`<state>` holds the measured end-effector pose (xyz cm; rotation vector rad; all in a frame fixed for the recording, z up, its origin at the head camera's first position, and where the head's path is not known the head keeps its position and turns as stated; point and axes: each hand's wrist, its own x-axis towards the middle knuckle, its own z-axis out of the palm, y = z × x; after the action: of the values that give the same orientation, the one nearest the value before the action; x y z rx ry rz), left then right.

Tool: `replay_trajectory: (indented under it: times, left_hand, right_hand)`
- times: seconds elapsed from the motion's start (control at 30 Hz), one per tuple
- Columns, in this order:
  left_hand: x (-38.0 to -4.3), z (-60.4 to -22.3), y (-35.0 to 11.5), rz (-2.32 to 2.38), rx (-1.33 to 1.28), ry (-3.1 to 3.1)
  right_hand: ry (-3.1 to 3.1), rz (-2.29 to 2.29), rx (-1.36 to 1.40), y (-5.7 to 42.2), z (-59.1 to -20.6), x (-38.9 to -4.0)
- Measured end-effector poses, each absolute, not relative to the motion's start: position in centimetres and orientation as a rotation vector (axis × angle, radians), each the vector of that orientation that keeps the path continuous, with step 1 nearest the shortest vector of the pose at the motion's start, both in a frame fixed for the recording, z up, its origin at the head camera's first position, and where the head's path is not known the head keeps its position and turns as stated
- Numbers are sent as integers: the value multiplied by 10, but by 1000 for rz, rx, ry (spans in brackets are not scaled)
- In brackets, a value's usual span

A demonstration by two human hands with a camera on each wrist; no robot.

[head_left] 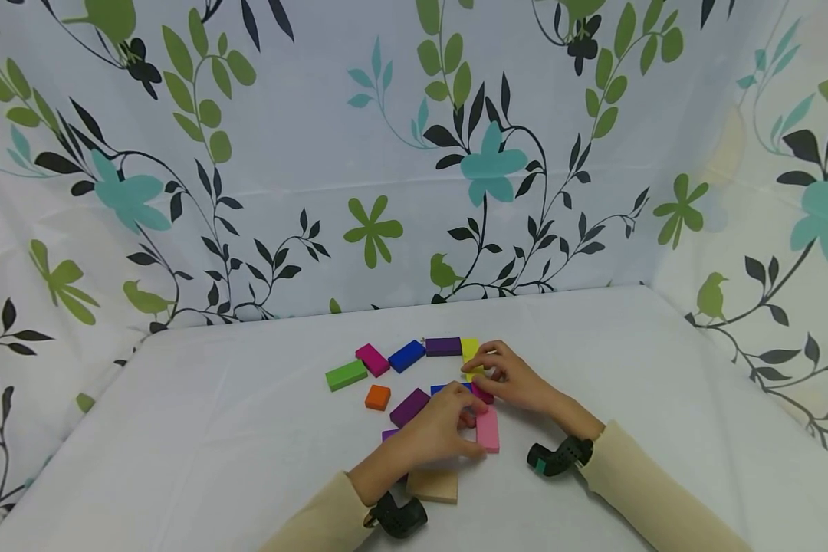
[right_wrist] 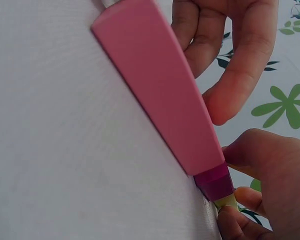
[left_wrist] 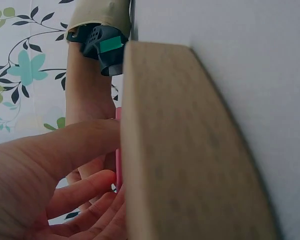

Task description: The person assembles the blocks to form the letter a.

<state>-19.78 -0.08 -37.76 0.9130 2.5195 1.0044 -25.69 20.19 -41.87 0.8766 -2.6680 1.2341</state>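
My left hand (head_left: 441,425) spans the pink block (head_left: 487,431), thumb at its near end and index finger by its far end. In the right wrist view, the pink block (right_wrist: 155,85) lies end to end with a magenta block (right_wrist: 215,182). My right hand (head_left: 517,379) has its thumb and curled fingers about that magenta block (head_left: 482,393), with fingertips against the yellow block (head_left: 470,347) just beyond. A plain wooden block (left_wrist: 190,145) fills much of the left wrist view, under my left wrist.
A winding line of blocks runs leftward: dark purple (head_left: 443,347), blue (head_left: 407,356), magenta (head_left: 372,359) and green (head_left: 346,376). Nearer are an orange block (head_left: 378,397) and a purple one (head_left: 409,408). White cloth (head_left: 214,437) covers the table; patterned fabric (head_left: 283,153) hangs behind.
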Motion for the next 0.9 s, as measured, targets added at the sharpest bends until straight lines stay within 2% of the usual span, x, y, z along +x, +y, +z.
replay_trajectory:
  times: [0.9]
  left_hand:
    - [-199, -382, 2, 967, 954, 2521]
  right_hand:
    - [-2644, 1237, 898, 202, -419, -255]
